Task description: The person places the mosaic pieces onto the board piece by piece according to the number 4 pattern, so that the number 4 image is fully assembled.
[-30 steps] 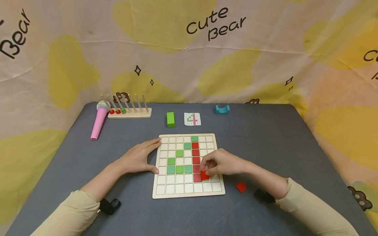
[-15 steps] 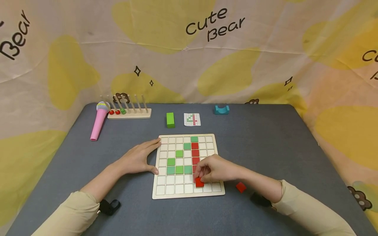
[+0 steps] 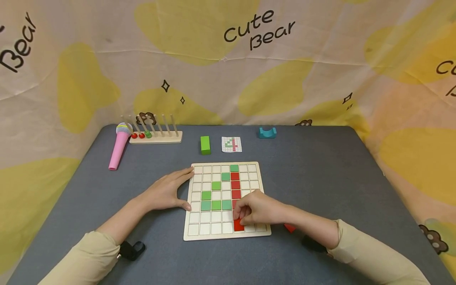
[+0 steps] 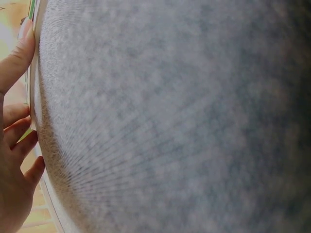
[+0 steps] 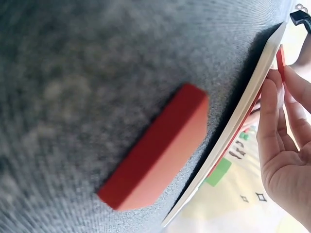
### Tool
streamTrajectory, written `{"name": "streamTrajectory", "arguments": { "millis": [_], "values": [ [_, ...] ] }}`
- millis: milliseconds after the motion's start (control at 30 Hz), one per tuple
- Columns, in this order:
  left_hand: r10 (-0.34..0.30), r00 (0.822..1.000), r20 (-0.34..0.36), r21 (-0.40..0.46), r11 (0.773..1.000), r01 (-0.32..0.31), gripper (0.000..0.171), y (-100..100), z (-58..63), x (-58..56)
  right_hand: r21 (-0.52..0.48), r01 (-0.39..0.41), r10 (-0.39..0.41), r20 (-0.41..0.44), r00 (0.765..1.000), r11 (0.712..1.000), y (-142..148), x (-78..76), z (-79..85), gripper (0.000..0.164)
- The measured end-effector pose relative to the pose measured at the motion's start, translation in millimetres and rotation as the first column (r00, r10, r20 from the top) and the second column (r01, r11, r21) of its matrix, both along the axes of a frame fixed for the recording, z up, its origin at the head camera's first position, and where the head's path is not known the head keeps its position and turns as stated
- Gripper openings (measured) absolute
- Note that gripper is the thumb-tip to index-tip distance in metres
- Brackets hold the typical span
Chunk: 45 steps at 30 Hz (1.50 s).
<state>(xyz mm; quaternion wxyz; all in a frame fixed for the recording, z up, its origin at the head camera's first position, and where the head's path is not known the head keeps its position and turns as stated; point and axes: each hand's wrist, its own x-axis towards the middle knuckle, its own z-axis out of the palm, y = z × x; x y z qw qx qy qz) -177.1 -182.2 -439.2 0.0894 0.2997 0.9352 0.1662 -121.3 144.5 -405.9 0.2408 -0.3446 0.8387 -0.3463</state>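
Observation:
A pale wooden grid board (image 3: 206,228) lies on the dark table, with green and red square tiles set in several of its cells. My left hand (image 3: 167,192) rests at the board's left side, thumb and fingers spread along its edge. Over the lower part of the board, my right hand (image 3: 261,209) pinches a red square tile (image 3: 238,226) between thumb and fingers, at the bottom row in line with the red column. The right wrist view shows this tile edge-on and tilted. Another red tile (image 5: 158,155) lies on the table to the right of the board, partly hidden by my right forearm in the head view.
Behind the board are a green block (image 3: 205,145), a printed pattern card (image 3: 231,144) and a teal curved block (image 3: 267,133). At the back left, a pink toy microphone (image 3: 120,148) lies beside a wooden peg stand (image 3: 162,138) with a few beads.
My right hand has moved the red tile down and slightly left, from beside the red column to the bottom row below it. My left hand has stayed on the board's edge.

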Motion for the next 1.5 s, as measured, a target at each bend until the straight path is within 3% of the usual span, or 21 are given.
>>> {"name": "streamTrajectory", "arguments": {
  "millis": [667, 933, 1133, 1300, 1500],
  "values": [
    [-0.002, 1.0, -0.002, 0.001, 1.0, 0.002, 0.116, 0, 0.1, 0.3, 0.056, -0.023, 0.027, -0.089, 0.996, 0.998, -2, 1.5, -4.3, 0.014],
    [-0.004, 1.0, -0.003, -0.003, 1.0, 0.004, 0.116, 0, 0.4, 0.3, 0.035, -0.001, 0.006, -0.14, 0.99, 0.999, 8, -4.3, 4.8, 0.011],
    [-0.007, 1.0, -0.001, -0.001, 1.0, 0.007, 0.116, 0, 0.5, 0.2, 0.047, 0.056, -0.051, -0.11, 0.993, 0.997, 36, -17.2, 12.2, 0.006],
    [-0.009, 1.0, -0.003, -0.001, 1.0, 0.009, 0.116, 0, 0.7, 0.1, 0.057, 0.089, -0.089, -0.01, 0.996, 0.994, 65, -26.4, 14.7, 0.009],
    [-0.008, 1.0, -0.005, -0.001, 1.0, 0.008, 0.116, 1, 1.0, 0.4, 0.078, 0.077, -0.082, 0.056, 0.995, 0.994, 92, -33.3, 10.3, 0.013]
  ]
}}
